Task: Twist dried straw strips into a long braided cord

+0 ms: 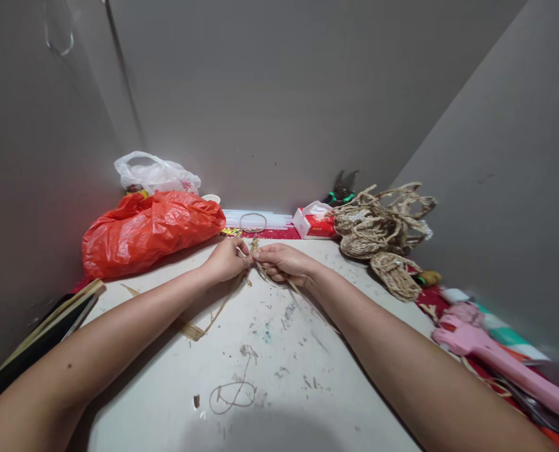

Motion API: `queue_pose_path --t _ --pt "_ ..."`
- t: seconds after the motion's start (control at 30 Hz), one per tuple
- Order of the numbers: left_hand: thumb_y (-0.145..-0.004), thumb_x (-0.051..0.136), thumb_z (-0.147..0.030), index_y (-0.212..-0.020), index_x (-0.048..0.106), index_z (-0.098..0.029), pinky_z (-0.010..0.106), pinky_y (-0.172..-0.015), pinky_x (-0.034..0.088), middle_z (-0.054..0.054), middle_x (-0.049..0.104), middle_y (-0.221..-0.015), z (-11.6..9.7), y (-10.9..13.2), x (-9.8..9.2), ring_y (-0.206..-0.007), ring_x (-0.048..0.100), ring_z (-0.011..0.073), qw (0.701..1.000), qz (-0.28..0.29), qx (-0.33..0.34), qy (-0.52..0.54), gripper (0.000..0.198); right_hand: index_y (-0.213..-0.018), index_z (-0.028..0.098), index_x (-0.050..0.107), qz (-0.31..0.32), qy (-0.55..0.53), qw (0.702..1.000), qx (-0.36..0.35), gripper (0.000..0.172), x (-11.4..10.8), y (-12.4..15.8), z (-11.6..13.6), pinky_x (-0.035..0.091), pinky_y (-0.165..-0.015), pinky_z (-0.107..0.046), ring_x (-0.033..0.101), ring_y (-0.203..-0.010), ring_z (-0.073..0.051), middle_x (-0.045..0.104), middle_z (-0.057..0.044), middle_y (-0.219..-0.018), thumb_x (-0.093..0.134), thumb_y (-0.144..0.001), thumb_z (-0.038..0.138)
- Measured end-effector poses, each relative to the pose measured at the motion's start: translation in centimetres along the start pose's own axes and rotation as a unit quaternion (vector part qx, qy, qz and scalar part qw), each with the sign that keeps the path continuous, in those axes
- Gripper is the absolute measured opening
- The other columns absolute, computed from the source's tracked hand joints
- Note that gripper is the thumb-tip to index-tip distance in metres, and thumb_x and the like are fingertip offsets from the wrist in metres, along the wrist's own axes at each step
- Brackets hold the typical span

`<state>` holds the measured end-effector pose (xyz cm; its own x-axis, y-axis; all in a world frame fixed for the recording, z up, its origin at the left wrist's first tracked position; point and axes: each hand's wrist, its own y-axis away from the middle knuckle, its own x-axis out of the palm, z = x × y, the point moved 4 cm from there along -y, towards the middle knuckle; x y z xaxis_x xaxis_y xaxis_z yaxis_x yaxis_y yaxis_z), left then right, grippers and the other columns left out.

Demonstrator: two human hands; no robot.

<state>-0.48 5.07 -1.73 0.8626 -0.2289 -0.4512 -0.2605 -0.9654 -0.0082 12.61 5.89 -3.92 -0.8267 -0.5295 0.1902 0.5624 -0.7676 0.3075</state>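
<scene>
Near the far middle of the white table (270,351), my left hand (228,258) and my right hand (282,262) meet, fingertips almost touching. Both are closed in a pinch on a small bundle of tan plant fibre (255,245), whose knotted top sticks up between them. Loose strands trail from it, one down to the left under my left forearm, others to the right below my right wrist. A wider flat strip of fibre (191,331) lies beside my left forearm. The exact hold of the fingertips is too small to make out.
A red plastic bag (152,232) lies back left, a white bag (159,176) behind it. Braided rope coils (377,223), a red tissue pack (317,223) and cutters (344,188) stand back right. A pink glue gun (505,358) lies right; a thin looped wire (232,397) lies in front.
</scene>
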Motion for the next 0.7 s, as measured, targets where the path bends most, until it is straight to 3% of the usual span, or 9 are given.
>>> queue_pose_path --t 0.13,0.3,0.4,0.57,0.7 --pt "-0.070 0.055 -0.010 -0.071 0.049 -0.014 0.021 -0.049 0.040 -0.002 0.054 -0.051 0.9 0.2 -0.7 -0.044 0.050 0.0083 0.992 0.015 -0.056 0.110 0.007 -0.078 0.012 0.055 0.001 0.011 1.000 0.010 0.015 -0.1 0.1 0.0 0.010 -0.032 -0.014 0.015 -0.033 -0.001 0.025 0.012 -0.043 0.062 -0.074 0.025" --pt "-0.067 0.052 -0.008 -0.067 0.053 -0.014 0.018 -0.044 0.032 -0.006 0.048 -0.049 1.2 -0.1 -1.6 -0.041 0.041 0.0051 0.990 -0.072 -0.005 0.120 0.006 -0.078 0.011 0.056 0.004 0.004 1.000 0.019 0.013 -0.1 0.2 0.0 0.010 -0.032 -0.013 0.015 -0.035 -0.001 0.025 0.012 -0.045 0.060 -0.075 0.023" --pt "-0.066 0.055 -0.012 -0.064 0.055 -0.013 0.018 -0.046 0.032 -0.005 0.050 -0.052 1.1 -0.2 -1.4 -0.044 0.040 0.0044 0.991 -0.088 0.019 0.096 0.002 -0.077 0.011 0.056 0.002 0.003 1.000 0.020 0.012 -0.1 0.1 -0.1 0.009 -0.032 -0.013 0.015 -0.035 -0.001 0.025 0.011 -0.046 0.060 -0.075 0.022" --pt "-0.070 0.059 -0.021 -0.059 0.054 -0.012 0.018 -0.049 0.034 0.000 0.058 -0.056 0.5 0.0 -0.2 -0.048 0.046 0.0053 0.991 -0.003 0.025 0.129 0.015 -0.077 0.011 0.057 0.007 -0.007 1.000 0.018 0.014 -0.1 0.1 -0.1 0.009 -0.032 -0.013 0.013 -0.035 -0.001 0.023 0.012 -0.045 0.061 -0.074 0.023" --pt "-0.070 0.058 -0.012 -0.057 0.047 -0.013 0.022 -0.052 0.041 0.004 0.062 -0.058 0.8 -0.4 0.3 -0.050 0.054 0.0084 0.972 0.041 -0.066 0.223 0.017 -0.075 0.011 0.057 0.018 -0.001 1.000 0.021 0.015 0.0 0.2 -0.1 0.010 -0.032 -0.013 0.014 -0.036 -0.001 0.025 0.011 -0.046 0.061 -0.074 0.025"
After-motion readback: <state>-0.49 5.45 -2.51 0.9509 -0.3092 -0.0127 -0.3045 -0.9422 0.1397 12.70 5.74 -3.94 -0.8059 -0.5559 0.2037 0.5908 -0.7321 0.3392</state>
